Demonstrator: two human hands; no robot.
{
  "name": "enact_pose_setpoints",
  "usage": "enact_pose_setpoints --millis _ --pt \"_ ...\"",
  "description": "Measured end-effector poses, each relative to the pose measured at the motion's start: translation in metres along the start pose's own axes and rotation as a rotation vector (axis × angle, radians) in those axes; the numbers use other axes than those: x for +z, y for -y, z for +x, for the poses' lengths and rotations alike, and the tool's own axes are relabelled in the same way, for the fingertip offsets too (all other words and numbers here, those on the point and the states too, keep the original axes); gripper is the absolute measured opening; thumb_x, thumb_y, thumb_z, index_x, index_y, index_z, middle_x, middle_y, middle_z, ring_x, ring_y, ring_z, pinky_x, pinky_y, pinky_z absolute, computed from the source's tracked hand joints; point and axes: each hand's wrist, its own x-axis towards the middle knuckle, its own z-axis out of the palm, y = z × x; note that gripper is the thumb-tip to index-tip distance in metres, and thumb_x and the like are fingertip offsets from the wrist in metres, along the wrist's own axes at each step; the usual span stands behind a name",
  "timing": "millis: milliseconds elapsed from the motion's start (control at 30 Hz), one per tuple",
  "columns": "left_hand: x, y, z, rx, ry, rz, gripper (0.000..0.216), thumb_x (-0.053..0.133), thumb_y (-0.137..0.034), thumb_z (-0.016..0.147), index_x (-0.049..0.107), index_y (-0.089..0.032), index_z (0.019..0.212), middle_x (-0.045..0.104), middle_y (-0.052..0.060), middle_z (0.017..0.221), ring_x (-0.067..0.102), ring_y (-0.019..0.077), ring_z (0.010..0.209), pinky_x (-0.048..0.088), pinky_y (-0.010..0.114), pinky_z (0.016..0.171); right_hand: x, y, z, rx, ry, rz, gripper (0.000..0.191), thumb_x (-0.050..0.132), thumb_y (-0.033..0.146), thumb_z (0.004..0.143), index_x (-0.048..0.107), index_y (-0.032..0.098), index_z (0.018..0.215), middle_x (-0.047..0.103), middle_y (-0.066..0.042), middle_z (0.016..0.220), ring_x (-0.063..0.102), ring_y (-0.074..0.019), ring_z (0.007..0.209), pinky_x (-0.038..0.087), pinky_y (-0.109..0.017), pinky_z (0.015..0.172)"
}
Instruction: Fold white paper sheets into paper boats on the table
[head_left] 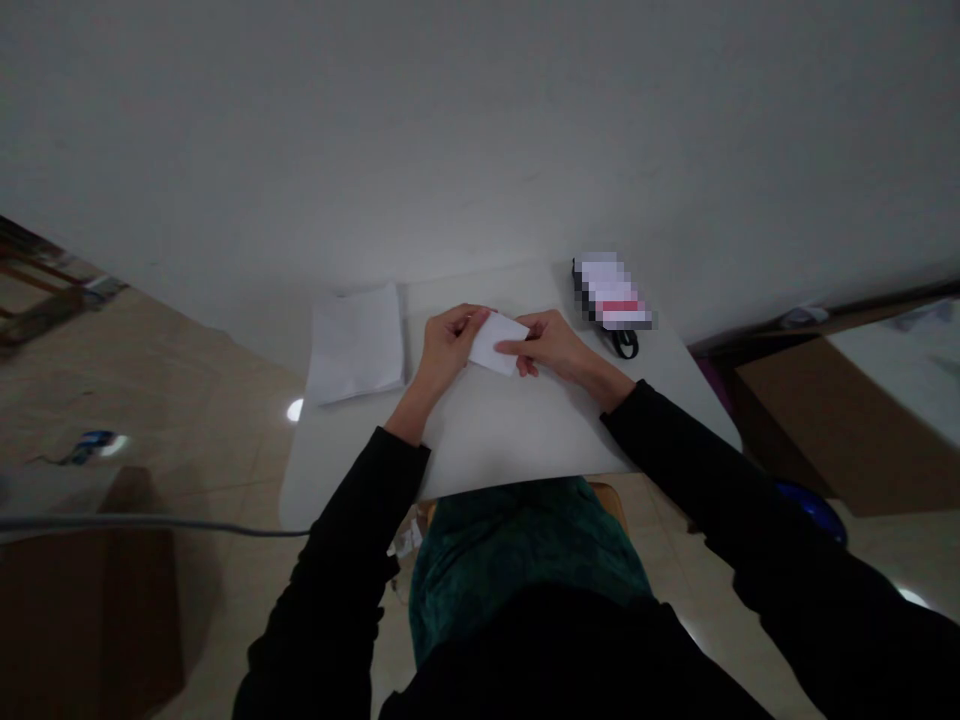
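Observation:
A small white piece of folded paper (495,336) is held just above the table, between my two hands. My left hand (448,345) pinches its left edge, thumb on top. From the right, my right hand (553,345) grips the other edge, with a finger lying across the paper's face and other fingers curled beneath. The paper's underside is hidden. To the left of my hands lies a stack of white paper sheets (358,345) on the white table (517,430).
A blurred-out white and red item with a black edge and loop (611,292) lies at the table's back right. Behind the table rises a grey wall (480,130). A brown cardboard piece (855,420) is at right; a grey cable (157,522) runs at left.

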Motion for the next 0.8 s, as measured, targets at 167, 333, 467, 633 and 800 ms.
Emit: enact_pose_setpoints --millis 167,333,467,633,800 --pt "-0.002 0.001 0.002 -0.158 0.215 -0.056 0.034 0.074 -0.046 0.088 0.07 -0.012 0.086 0.06 -0.002 0.051 0.049 0.0068 0.037 0.037 0.018 0.037 0.0 -0.001 0.002 -0.077 -0.241 0.034 0.035 0.088 0.042 0.071 0.07 0.013 0.079 0.062 0.003 0.047 0.049 -0.0064 0.036 0.036 -0.019 0.035" --pt "0.002 0.009 0.002 -0.187 0.285 -0.189 0.051 0.072 -0.062 0.086 0.062 -0.013 0.075 0.066 0.002 0.056 0.058 0.0086 0.04 0.045 0.018 0.039 0.001 0.0 0.003 0.023 -0.244 0.142 0.037 0.093 0.037 0.064 0.069 0.014 0.081 0.068 0.0 0.056 0.061 -0.0113 0.044 0.046 -0.021 0.038" --pt "0.001 0.008 0.003 -0.153 0.326 -0.232 0.058 0.066 -0.071 0.085 0.06 -0.015 0.076 0.065 0.001 0.056 0.059 0.0094 0.039 0.047 0.019 0.039 -0.001 0.002 0.005 0.022 -0.25 0.181 0.042 0.098 0.033 0.054 0.071 0.013 0.08 0.07 -0.001 0.058 0.063 -0.0121 0.045 0.052 -0.022 0.042" --pt "-0.008 -0.004 0.005 -0.121 0.364 -0.278 0.06 0.064 -0.074 0.086 0.06 -0.014 0.077 0.068 0.003 0.061 0.063 0.0112 0.044 0.051 0.021 0.043 -0.005 0.001 0.007 0.0 -0.212 0.244 0.044 0.093 0.049 0.064 0.066 0.016 0.073 0.069 -0.003 0.054 0.063 -0.0119 0.044 0.054 -0.022 0.046" --pt "-0.019 -0.02 -0.014 -0.228 0.334 -0.228 0.051 0.065 -0.061 0.092 0.065 -0.013 0.075 0.069 0.004 0.062 0.064 0.01 0.05 0.05 0.019 0.045 -0.004 0.003 -0.009 -0.116 -0.181 0.069 0.048 0.076 0.061 0.082 0.07 0.018 0.102 0.069 -0.001 0.069 0.067 -0.0143 0.058 0.051 -0.023 0.044"
